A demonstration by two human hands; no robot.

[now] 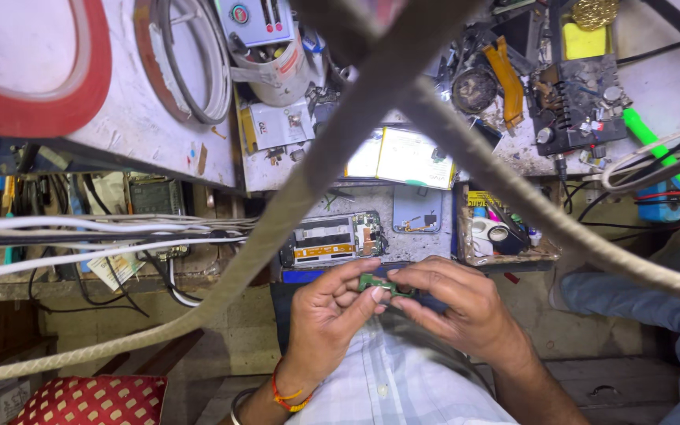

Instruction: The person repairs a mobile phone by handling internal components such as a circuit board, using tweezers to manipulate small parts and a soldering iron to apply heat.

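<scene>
Both my hands hold a small green circuit board [377, 284] over my lap. My left hand [330, 311] pinches its left end with thumb and fingers; a red thread bracelet sits on that wrist. My right hand [456, 303] grips the board's right end, its fingers curled over it and hiding part of it. Just beyond my hands, an opened phone [330, 239] lies on the workbench with its insides showing. A light blue phone back cover [417, 208] lies to its right.
A thick rope [277, 212] hangs across the view, splitting toward the right. A cluttered bench holds tape rolls [49, 110], a parts tray [501, 236], a green-handled tool [655, 145], a mug of tools [277, 67] and white cables [80, 236]. Another person's leg [647, 303] is at right. A red patterned stool [92, 400] stands lower left.
</scene>
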